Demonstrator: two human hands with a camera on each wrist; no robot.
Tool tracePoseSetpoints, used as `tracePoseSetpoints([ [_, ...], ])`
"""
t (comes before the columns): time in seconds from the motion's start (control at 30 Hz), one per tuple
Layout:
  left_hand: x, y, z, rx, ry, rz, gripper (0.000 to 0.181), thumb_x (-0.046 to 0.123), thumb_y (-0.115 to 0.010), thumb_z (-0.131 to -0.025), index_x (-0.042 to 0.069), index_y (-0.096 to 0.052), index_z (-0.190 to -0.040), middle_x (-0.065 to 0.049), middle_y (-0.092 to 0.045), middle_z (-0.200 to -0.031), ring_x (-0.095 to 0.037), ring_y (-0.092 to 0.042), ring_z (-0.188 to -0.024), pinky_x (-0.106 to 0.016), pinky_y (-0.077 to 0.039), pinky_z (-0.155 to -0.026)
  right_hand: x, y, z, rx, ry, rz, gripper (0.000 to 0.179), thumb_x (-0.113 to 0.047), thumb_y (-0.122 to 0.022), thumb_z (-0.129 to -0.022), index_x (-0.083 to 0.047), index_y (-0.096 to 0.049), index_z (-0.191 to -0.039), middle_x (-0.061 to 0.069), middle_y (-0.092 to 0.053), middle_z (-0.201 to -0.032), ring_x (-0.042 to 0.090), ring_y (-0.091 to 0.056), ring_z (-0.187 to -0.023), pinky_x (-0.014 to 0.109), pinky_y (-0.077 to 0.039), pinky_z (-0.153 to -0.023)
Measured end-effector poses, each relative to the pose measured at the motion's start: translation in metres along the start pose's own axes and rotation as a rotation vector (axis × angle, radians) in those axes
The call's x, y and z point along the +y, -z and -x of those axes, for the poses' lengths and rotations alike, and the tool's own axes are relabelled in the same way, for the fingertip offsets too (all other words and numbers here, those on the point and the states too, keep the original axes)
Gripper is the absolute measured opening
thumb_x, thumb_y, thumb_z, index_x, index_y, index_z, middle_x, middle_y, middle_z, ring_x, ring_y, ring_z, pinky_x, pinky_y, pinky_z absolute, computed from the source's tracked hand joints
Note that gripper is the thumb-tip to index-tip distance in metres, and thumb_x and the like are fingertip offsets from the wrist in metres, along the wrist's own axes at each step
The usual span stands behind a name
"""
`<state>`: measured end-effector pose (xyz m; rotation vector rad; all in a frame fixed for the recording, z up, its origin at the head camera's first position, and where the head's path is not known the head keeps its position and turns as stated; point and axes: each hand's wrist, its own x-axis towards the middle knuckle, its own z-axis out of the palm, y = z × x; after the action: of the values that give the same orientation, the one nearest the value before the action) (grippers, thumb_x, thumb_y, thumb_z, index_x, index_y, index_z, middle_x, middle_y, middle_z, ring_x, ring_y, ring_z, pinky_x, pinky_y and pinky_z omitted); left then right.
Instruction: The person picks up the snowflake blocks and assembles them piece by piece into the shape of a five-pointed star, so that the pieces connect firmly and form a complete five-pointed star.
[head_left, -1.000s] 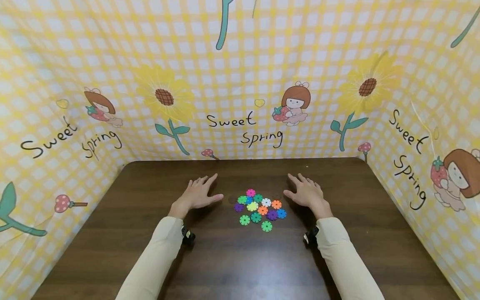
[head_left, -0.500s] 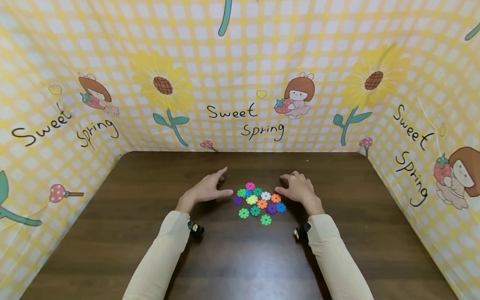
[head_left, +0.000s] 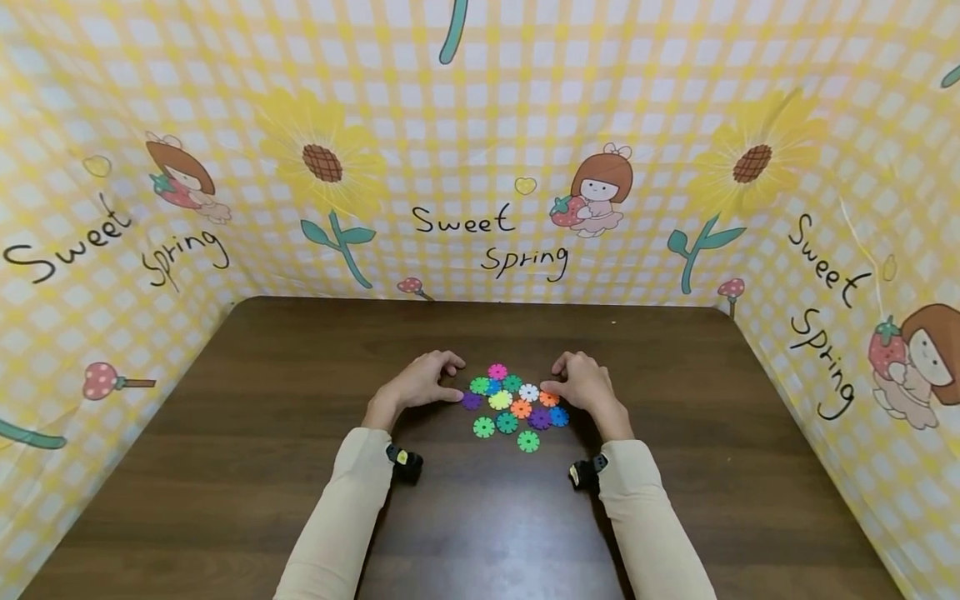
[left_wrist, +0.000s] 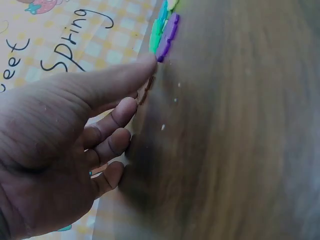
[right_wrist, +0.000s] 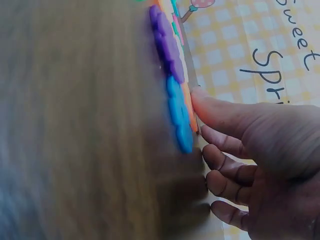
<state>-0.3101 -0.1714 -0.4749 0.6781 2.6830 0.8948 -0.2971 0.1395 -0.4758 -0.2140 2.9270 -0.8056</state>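
Observation:
Flat, notched plastic discs in several colours lie in a loose cluster on the brown table (head_left: 480, 533). My left hand (head_left: 422, 379) is at the cluster's left side, its thumb tip right by a purple disc (head_left: 471, 401). Below that thumb in the left wrist view, the notched edge of a brown disc (left_wrist: 146, 90) shows near the fingertips. My right hand (head_left: 587, 384) is on the other side, thumb tip overlapping an orange disc (head_left: 550, 399), beside a blue disc (right_wrist: 179, 115). Both hands have loosely bent fingers, fingertips close to the tabletop.
A yellow-checked cloth (head_left: 480, 125) with printed flowers and lettering stands behind the table and along both sides. A light green disc (head_left: 528, 442) lies at the cluster's near edge. Each wrist wears a small black camera, the left one (head_left: 406, 464) near the sleeve cuff.
Both hands have moved inward to the cluster from either side, and their spread fingers have bent. The discs keep their arrangement; the head view has shifted slightly.

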Motion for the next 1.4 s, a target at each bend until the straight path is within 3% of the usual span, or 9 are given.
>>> tracePoseSetpoints([
  [0.23,0.003,-0.005,-0.001,0.045,0.033,-0.039,0.036,0.022,-0.08,-0.088,0.009,-0.064,-0.117,-0.004,-0.06,-0.107,-0.025,-0.052,-0.106,-0.047,-0.041,-0.096,-0.004,-0.002,-0.002,-0.016,-0.034,0.002,0.028,-0.033,-0.075,-0.091,-0.008,-0.068,-0.102,0.007,-0.066,-0.102,0.028,-0.06,-0.097,0.052,-0.04,-0.098],
  [0.57,0.005,-0.009,0.0,0.039,0.051,-0.068,0.026,0.022,-0.079,-0.088,0.012,-0.065,-0.109,-0.002,-0.058,-0.104,-0.023,-0.051,-0.104,-0.048,-0.04,-0.095,-0.004,-0.008,-0.004,-0.043,0.02,-0.073,0.02,-0.023,-0.074,-0.093,-0.012,-0.066,-0.108,0.008,-0.061,-0.102,0.028,-0.056,-0.096,0.052,-0.038,-0.093],
  [0.83,0.004,-0.008,-0.001,0.051,0.047,-0.01,0.028,0.018,-0.08,-0.087,0.011,-0.058,-0.103,-0.001,-0.059,-0.096,-0.018,-0.052,-0.087,-0.037,-0.043,-0.082,-0.007,-0.011,-0.005,-0.038,0.063,-0.159,0.02,-0.015,-0.075,-0.091,-0.01,-0.059,-0.101,0.004,-0.058,-0.089,0.021,-0.053,-0.08,0.039,-0.044,-0.077],
  [1.0,0.006,-0.007,0.002,0.039,0.03,0.014,0.028,0.016,-0.079,-0.088,0.011,-0.055,-0.101,-0.001,-0.058,-0.09,-0.016,-0.052,-0.081,-0.036,-0.044,-0.077,-0.014,-0.012,-0.004,-0.046,0.064,-0.265,0.02,-0.01,-0.073,-0.092,-0.005,-0.061,-0.108,0.006,-0.057,-0.085,0.02,-0.052,-0.075,0.035,-0.046,-0.071],
  [1.17,0.009,-0.006,0.002,0.052,0.018,0.038,0.023,0.016,-0.078,-0.089,0.01,-0.06,-0.102,0.0,-0.059,-0.085,-0.015,-0.054,-0.079,-0.035,-0.045,-0.076,-0.019,-0.011,-0.005,-0.039,0.047,-0.261,0.021,-0.013,-0.071,-0.094,-0.003,-0.067,-0.112,0.006,-0.062,-0.09,0.019,-0.056,-0.079,0.035,-0.05,-0.075],
  [1.4,0.013,-0.007,-0.002,0.052,0.009,0.086,0.019,0.021,-0.077,-0.09,0.009,-0.07,-0.104,0.003,-0.065,-0.086,-0.011,-0.058,-0.081,-0.033,-0.05,-0.078,-0.027,-0.012,-0.004,-0.05,0.082,-0.275,0.017,-0.016,-0.071,-0.095,-0.004,-0.068,-0.107,0.004,-0.065,-0.089,0.018,-0.057,-0.076,0.032,-0.052,-0.069],
])
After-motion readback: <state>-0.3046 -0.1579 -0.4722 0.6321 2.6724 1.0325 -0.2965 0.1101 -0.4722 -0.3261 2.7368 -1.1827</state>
